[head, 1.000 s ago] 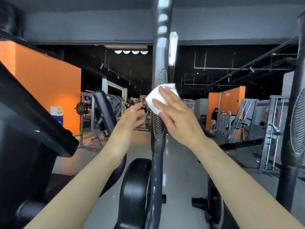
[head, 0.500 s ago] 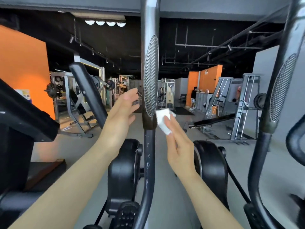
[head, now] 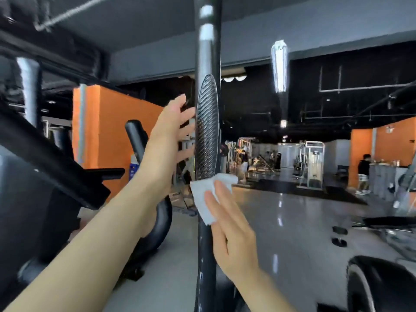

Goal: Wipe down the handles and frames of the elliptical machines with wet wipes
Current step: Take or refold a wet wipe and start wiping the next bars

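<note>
We've got the wet wipe (head: 206,198) pressed flat on the upright elliptical handle bar (head: 207,244), just below its ribbed grip pad (head: 206,129) — our right hand (head: 234,235) pushes it there with straight fingers. Our left hand (head: 168,136) is spread, fingers touching the pad's left edge — holding nothing. Left, a black machine console (head: 51,158); beyond, an orange wall (head: 117,131).
</note>
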{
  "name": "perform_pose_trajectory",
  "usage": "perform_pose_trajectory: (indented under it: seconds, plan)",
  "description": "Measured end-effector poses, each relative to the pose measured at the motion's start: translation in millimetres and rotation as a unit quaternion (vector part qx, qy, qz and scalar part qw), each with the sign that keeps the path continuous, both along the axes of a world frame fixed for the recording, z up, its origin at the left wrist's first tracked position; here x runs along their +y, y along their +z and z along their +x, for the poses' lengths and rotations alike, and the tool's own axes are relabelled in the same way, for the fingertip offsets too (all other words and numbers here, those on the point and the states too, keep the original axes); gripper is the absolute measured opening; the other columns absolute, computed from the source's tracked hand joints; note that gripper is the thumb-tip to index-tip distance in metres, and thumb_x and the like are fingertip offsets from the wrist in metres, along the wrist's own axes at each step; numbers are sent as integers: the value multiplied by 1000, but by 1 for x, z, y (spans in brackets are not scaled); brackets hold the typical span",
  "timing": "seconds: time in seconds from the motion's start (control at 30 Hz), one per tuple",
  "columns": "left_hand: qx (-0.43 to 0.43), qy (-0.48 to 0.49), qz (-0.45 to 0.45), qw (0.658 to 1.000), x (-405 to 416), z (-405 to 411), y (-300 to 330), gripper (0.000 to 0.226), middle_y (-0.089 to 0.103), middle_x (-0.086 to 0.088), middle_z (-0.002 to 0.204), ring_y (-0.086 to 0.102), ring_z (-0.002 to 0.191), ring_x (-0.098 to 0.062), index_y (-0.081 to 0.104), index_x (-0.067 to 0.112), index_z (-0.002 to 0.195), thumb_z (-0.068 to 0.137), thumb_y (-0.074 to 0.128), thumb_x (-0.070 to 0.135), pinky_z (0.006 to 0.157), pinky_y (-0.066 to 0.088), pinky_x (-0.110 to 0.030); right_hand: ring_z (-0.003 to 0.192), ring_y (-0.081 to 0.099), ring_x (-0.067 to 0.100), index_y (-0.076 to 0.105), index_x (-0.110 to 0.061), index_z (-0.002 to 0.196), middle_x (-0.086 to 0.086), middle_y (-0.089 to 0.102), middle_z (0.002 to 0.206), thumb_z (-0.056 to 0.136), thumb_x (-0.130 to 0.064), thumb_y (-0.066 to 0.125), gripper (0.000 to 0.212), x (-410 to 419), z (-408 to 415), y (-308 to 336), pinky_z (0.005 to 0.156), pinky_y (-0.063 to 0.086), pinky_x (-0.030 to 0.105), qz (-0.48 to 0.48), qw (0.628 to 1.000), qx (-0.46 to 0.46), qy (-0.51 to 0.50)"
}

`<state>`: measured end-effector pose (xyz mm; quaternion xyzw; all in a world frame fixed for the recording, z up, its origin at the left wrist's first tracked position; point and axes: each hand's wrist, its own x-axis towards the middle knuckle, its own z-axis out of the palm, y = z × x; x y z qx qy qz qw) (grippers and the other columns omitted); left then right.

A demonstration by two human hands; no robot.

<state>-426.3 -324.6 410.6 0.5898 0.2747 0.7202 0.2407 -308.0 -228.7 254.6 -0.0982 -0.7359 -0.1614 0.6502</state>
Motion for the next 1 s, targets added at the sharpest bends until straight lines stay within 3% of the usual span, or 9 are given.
perform_pose_trajectory:
  seconds: [0.1, 0.23, 0.4, 0.53, 0.63, 0.73, 0.8, 0.93, 1.0]
  plan:
    - [-3, 31, -18, 999, -4, 8, 1, 46, 57, 14, 137, 54, 122, -2, 40, 32, 147, 105, 28, 45, 100, 44, -38, 140, 41, 19, 49, -11, 137, -11, 32, 157, 105, -13, 36, 35, 0, 9, -24, 113, 38, 36, 7, 999, -12, 44]
    - [23, 68, -2, 997, -6, 13, -1, 46, 59, 17, 132, 56, 118, 0, 43, 32, 144, 106, 22, 46, 87, 48, -31, 135, 47, 12, 57, -3, 131, 3, 49, 144, 106, -19, 35, 37, -11, 14, 2, 110, 40, 27, -43, 990, 38, 131]
    - [58, 130, 18, 990, -6, 14, 10, 42, 63, 20, 122, 59, 111, 4, 51, 39, 133, 104, 23, 50, 96, 46, -30, 138, 41, 6, 55, 0, 134, 6, 48, 146, 101, -15, 41, 39, -13, 2, 142, 114, 35, 26, -55, 971, 95, 213]
    - [29, 169, 49, 984, -4, 6, 49, 31, 54, 21, 132, 50, 121, 4, 50, 44, 124, 104, 26, 48, 115, 33, -42, 133, 38, -1, 53, -13, 140, 1, 49, 147, 105, -19, 40, 38, -24, -9, 293, 102, 27, 2, -46, 964, 147, 219]
    - [34, 140, 56, 988, -7, 7, 71, 34, 53, 20, 137, 49, 125, 3, 47, 40, 133, 105, 29, 44, 115, 33, -37, 133, 44, 7, 56, -20, 138, -5, 54, 143, 103, -30, 34, 42, -27, -14, 369, 112, 32, 23, -56, 971, 116, 200]
    - [26, 80, 32, 996, -9, 14, 78, 45, 52, 14, 142, 49, 128, -2, 43, 31, 145, 105, 26, 45, 115, 33, -39, 120, 49, -2, 63, -27, 126, -13, 60, 132, 103, -30, 34, 37, -18, -13, 371, 107, 33, 14, -46, 983, 73, 159]
    - [-8, 54, 1, 999, -14, 18, 84, 45, 50, 10, 145, 46, 133, -7, 42, 26, 146, 107, 22, 39, 113, 35, -40, 116, 52, 1, 60, -22, 132, -7, 62, 132, 105, -23, 38, 36, -9, -14, 354, 99, 37, 13, -59, 980, 85, 167]
    - [-23, 41, -25, 999, -22, 31, 92, 45, 44, 7, 150, 40, 138, -10, 40, 26, 147, 108, 18, 36, 115, 31, -42, 71, 57, -5, 59, -23, 134, -2, 62, 132, 105, -18, 41, 35, -3, -14, 303, 67, 38, 7, -68, 982, 68, 161]
    - [-36, 43, -28, 998, -22, 34, 92, 44, 44, 8, 150, 39, 138, -9, 40, 27, 146, 108, 20, 38, 116, 30, -43, 98, 59, -3, 58, -22, 135, -4, 50, 146, 105, -14, 42, 35, -5, -8, 277, 71, 37, 1, -47, 987, 38, 149]
